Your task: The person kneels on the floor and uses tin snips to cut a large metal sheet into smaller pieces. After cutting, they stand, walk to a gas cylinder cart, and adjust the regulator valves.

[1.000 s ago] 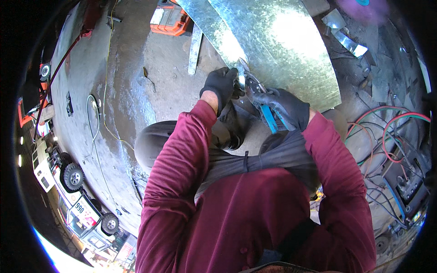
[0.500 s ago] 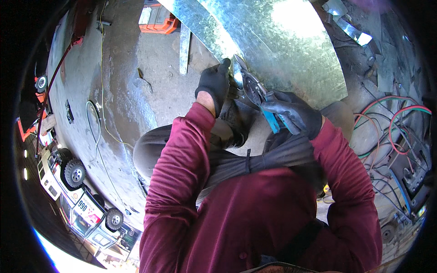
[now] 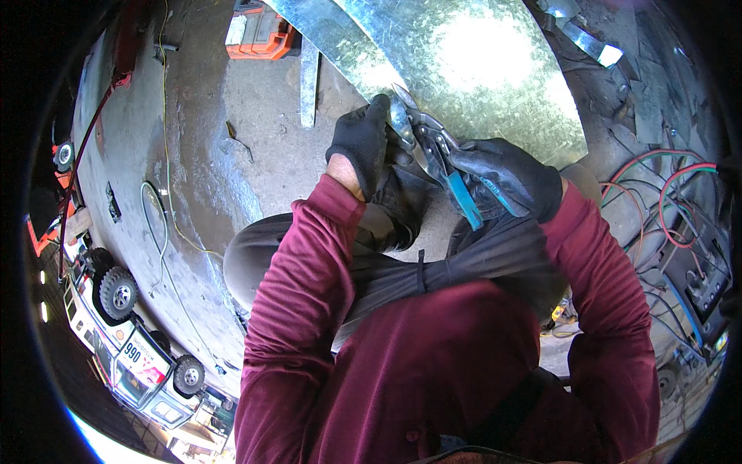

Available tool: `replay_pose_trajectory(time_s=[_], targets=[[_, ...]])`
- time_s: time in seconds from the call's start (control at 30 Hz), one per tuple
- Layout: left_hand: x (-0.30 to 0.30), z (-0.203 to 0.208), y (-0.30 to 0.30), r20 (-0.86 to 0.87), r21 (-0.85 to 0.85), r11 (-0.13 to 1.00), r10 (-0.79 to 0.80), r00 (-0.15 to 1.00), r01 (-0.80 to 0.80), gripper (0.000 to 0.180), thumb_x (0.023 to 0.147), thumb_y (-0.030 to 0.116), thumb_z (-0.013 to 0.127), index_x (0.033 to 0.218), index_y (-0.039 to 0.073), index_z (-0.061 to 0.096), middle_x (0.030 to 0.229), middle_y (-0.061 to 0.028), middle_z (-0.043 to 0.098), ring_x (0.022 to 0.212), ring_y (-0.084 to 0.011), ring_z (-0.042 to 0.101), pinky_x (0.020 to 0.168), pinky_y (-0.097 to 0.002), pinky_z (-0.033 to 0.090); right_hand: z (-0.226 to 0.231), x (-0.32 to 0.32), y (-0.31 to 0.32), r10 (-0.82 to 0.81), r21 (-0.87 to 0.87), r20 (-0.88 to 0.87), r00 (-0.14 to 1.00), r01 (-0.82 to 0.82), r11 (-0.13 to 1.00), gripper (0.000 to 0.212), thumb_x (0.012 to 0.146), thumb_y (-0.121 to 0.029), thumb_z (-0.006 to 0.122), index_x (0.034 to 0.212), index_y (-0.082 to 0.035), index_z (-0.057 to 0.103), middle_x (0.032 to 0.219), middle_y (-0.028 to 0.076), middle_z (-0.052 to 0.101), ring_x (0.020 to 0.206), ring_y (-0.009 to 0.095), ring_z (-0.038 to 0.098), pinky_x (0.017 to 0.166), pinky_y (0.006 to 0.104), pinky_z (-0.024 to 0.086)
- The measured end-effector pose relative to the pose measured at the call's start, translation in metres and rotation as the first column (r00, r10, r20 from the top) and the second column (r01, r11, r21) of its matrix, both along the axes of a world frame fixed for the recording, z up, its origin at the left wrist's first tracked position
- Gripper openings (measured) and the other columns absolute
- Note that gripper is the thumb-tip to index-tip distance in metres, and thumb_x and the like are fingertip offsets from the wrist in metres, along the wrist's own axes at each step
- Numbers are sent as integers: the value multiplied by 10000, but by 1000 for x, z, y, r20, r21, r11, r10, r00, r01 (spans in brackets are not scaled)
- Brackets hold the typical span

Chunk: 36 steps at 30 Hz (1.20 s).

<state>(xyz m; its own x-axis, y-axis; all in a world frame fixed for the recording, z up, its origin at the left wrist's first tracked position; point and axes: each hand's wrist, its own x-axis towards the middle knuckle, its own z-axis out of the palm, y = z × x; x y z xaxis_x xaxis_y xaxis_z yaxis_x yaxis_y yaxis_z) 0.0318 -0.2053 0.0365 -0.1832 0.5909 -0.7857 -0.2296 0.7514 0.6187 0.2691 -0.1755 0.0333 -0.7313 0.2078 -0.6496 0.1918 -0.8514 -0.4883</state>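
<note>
- Silvery metal, the sheet [image 3: 510, 100] lay just beyond my hands, its near end reaching in between them.
- My left hand [image 3: 362, 143] was closed on that near end, thumb uppermost; its lower fingertips were partly hidden.
- My right hand [image 3: 514, 174] held the snips [image 3: 431, 138], fingers wrapped at the blue handles [image 3: 465, 203], which stood apart.
- The blades [image 3: 403, 99] pointed away from me at the sheet, just beside my left thumb; I couldn't tell how wide they gaped.
- On the floor [image 3: 270, 100], left of the sheet, lay a narrow strip [image 3: 309, 85] and an orange case [image 3: 261, 35].
- Hoses [image 3: 666, 191] looped over to my right, well apart from my fingers.
</note>
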Motion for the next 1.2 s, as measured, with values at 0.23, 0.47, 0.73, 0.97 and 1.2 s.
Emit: replay_pose_trajectory(time_s=[0.23, 0.47, 0.73, 0.97, 1.2], targets=[[1, 0, -4, 61, -13, 1000, 27, 998, -27, 414, 1075, 388, 507, 1006, 14, 672, 741, -83, 645, 529, -196, 595, 512, -323, 454, 11, 0, -7, 52, 232, 91, 994, -72, 970, 399, 1062, -359, 571, 1221, -7, 667, 941, 49, 681, 827, 111, 647, 752, 270, 520], [3, -2, -7, 123, 11, 996, 89, 988, -91, 378, 1058, 343, 538, 939, 7, 664, 707, -106, 645, 516, -218, 582, 516, -349, 469, 1, -5, -17, -30, 111, 7, 1000, 29, 993, 447, 1053, -400, 568, 1281, -22, 640, 1018, 46, 664, 887, 104, 600, 796, 294, 507], [6, 5, -13, 135, 36, 998, 43, 990, -48, 394, 1081, 404, 504, 1026, 56, 681, 766, -50, 649, 587, -165, 590, 541, -298, 461, 16, -5, -17, -32, 73, -14, 999, 33, 997, 377, 1055, -384, 561, 1205, -51, 656, 982, 17, 630, 838, 106, 580, 718, 280, 481], [9, 11, -15, 81, 55, 998, 37, 996, -42, 381, 1073, 358, 509, 987, 28, 679, 732, -80, 658, 554, -177, 580, 522, -308, 446, 13, -7, -17, 155, 286, 194, 969, -207, 936, 348, 1021, -362, 622, 1016, -24, 706, 797, 26, 607, 732, 117, 536, 669, 307, 472], [9, -1, -19, 191, 154, 983, 73, 979, -104, 378, 1073, 336, 504, 988, 10, 675, 746, -105, 671, 577, -211, 611, 551, -336, 488, 10, -16, -24, 103, 475, 154, 983, -165, 864, 345, 1004, -344, 657, 1085, -13, 714, 839, 52, 657, 780, 122, 567, 744, 339, 500]])
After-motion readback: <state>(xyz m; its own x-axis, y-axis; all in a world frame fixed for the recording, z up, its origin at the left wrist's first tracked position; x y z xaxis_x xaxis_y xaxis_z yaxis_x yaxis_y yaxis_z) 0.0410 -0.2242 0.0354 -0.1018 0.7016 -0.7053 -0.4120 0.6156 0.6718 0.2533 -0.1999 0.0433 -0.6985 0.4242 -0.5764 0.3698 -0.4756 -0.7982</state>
